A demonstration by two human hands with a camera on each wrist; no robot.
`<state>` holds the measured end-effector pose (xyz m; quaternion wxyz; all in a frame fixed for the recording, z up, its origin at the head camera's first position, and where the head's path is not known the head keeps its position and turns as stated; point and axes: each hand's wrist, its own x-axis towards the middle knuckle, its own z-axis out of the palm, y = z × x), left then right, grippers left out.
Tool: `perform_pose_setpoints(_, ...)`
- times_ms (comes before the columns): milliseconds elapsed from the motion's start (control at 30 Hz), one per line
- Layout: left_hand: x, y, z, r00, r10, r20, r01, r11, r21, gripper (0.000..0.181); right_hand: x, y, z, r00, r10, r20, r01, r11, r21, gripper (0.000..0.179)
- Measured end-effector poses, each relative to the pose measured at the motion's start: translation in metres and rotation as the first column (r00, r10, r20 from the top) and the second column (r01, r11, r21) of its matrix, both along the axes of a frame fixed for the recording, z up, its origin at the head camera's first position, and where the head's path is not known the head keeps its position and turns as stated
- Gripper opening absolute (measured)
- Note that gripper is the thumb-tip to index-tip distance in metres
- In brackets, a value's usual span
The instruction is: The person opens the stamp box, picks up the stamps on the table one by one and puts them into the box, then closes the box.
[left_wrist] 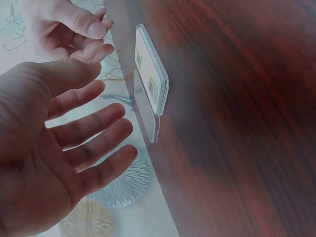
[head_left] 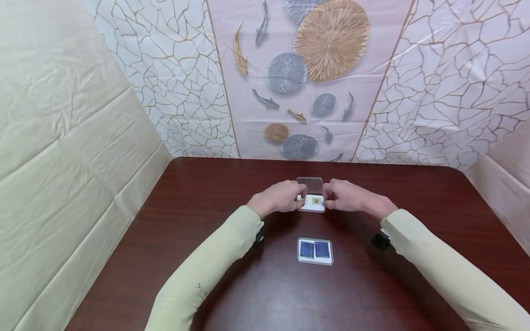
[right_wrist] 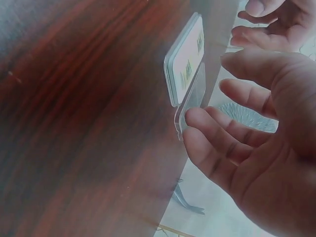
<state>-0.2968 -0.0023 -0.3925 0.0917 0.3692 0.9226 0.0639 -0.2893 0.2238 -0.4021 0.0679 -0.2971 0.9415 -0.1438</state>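
A small clear plastic case (head_left: 312, 209) lies on the table with its hinged lid (head_left: 314, 185) raised on the far side. Inside is a white insert carrying two small gold-patterned squares (head_left: 316, 201). My left hand (head_left: 279, 197) is at the case's left side, partly covering one square. In the left wrist view its fingers are relaxed and hold nothing. On the opposite side is my right hand (head_left: 349, 197), its loosely bent fingers around no object. The right wrist view shows two of its fingertips (right_wrist: 195, 117) right at the edge of the lid.
Nearer to me, a second clear case (head_left: 315, 263) with two dark blue squares (head_left: 322, 249) lies on the dark red wooden table (head_left: 248, 299). A patterned cloth backdrop (head_left: 285, 105) rises behind the table's far edge, and beige cloth (head_left: 62, 161) hangs at the left.
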Motion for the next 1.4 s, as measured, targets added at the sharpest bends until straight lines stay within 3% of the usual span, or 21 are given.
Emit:
perform_pose_setpoints(133,-0.008,0.003,0.001,1.0,0.001,0.0,-0.001,1.0,0.009,0.022,-0.008,-0.001,0.004,1.0,0.001,-0.028,-0.001,1.0,-0.007,0.012)
perform_pose_setpoints(333,-0.023,0.003,-0.002,0.998,0.057,0.027,-0.057,0.998,0.007,0.019,-0.019,-0.002,0.006,0.999,-0.054,-0.005,0.054,0.999,0.004,0.01)
perform_pose_setpoints(600,-0.04,0.006,-0.015,0.996,0.085,0.031,-0.085,0.996,0.013,0.019,-0.034,0.0,0.001,0.998,-0.059,-0.03,0.059,0.998,0.002,0.01)
perform_pose_setpoints(1000,-0.053,0.015,-0.024,0.982,0.186,0.022,-0.188,0.98,0.072,0.023,-0.049,-0.003,-0.016,0.992,-0.122,-0.034,0.121,0.992,-0.026,0.015)
perform_pose_setpoints(1400,-0.066,0.012,-0.031,0.974,0.199,0.106,-0.213,0.968,0.136,0.026,-0.056,-0.004,-0.03,0.985,-0.173,0.007,0.173,0.985,-0.027,0.022)
